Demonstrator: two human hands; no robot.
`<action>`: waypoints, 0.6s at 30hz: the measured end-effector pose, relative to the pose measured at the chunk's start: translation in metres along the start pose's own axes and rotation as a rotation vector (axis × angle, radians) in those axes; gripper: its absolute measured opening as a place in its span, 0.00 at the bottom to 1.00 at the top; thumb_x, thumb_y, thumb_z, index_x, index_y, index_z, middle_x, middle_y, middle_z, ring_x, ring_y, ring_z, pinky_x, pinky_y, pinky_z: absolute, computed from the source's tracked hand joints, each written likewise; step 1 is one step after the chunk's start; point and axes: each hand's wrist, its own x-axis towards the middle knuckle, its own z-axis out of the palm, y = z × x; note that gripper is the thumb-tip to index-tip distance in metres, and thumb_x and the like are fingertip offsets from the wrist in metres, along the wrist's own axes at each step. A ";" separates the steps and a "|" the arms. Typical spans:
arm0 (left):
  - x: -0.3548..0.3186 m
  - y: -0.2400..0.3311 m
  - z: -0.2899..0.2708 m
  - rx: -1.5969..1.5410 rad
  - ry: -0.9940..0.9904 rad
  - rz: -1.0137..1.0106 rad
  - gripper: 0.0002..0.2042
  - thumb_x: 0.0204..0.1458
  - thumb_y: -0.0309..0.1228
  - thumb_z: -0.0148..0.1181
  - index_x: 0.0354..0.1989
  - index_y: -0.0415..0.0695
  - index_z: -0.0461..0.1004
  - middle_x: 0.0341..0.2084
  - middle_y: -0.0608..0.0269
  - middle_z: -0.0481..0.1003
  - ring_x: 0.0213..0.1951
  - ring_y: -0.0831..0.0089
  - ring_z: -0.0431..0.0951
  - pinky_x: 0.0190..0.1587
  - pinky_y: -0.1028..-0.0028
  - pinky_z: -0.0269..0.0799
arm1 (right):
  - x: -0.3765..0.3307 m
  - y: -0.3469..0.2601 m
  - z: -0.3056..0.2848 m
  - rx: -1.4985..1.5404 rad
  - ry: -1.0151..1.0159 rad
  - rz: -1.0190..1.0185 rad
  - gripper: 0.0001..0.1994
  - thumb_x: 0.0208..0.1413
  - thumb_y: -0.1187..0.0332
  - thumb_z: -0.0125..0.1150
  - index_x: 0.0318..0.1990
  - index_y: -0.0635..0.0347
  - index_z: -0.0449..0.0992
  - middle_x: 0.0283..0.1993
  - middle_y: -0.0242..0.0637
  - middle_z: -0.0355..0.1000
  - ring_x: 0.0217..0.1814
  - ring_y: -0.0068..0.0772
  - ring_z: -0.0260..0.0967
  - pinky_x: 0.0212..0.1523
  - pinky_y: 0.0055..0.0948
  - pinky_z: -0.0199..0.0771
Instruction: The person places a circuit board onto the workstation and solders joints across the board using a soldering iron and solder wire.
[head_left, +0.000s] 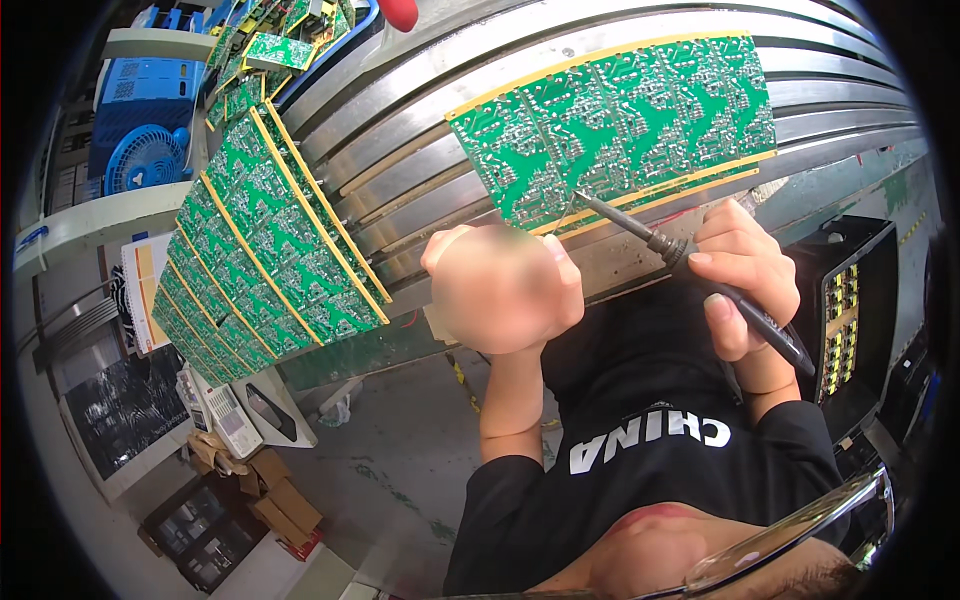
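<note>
My right hand (745, 275) is closed round the dark handle of a soldering iron (625, 222). Its tip meets the near part of a green circuit board (620, 120), which lies across metal rails with its solder side up and yellow strips along its long edges. My left hand (505, 290), partly blurred, is closed just off the board's near left corner. A thin strand of solder wire (565, 215) runs from its fingertips to the iron's tip. Most of the wire is hidden in the hand.
Several more green boards (270, 240) stand overlapping at the left. Metal rails (400, 150) run under the work. Loose boards (280, 50) fill a blue-edged bin at the far left, near a blue fan (148, 160). A black case (850, 300) with yellow parts stands at the right.
</note>
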 end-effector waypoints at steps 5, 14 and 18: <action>-0.001 0.000 0.000 -0.013 0.017 -0.005 0.07 0.42 0.24 0.67 0.31 0.45 0.78 0.29 0.65 0.68 0.36 0.60 0.69 0.40 0.60 0.67 | 0.000 0.001 -0.003 -0.015 -0.024 -0.016 0.14 0.55 0.68 0.63 0.44 0.69 0.80 0.30 0.43 0.76 0.29 0.42 0.73 0.33 0.37 0.72; -0.002 0.001 0.002 0.026 -0.039 0.009 0.08 0.45 0.24 0.69 0.35 0.46 0.80 0.29 0.67 0.69 0.35 0.63 0.70 0.41 0.61 0.66 | -0.004 -0.001 -0.003 0.020 0.050 0.039 0.14 0.57 0.67 0.62 0.45 0.69 0.80 0.31 0.44 0.77 0.30 0.42 0.74 0.35 0.38 0.74; -0.001 0.002 0.002 0.033 -0.062 0.018 0.09 0.45 0.23 0.69 0.36 0.46 0.80 0.29 0.67 0.69 0.34 0.63 0.70 0.41 0.62 0.66 | -0.002 0.001 -0.002 0.008 0.020 0.054 0.13 0.57 0.68 0.63 0.45 0.69 0.80 0.32 0.44 0.78 0.31 0.43 0.75 0.36 0.39 0.74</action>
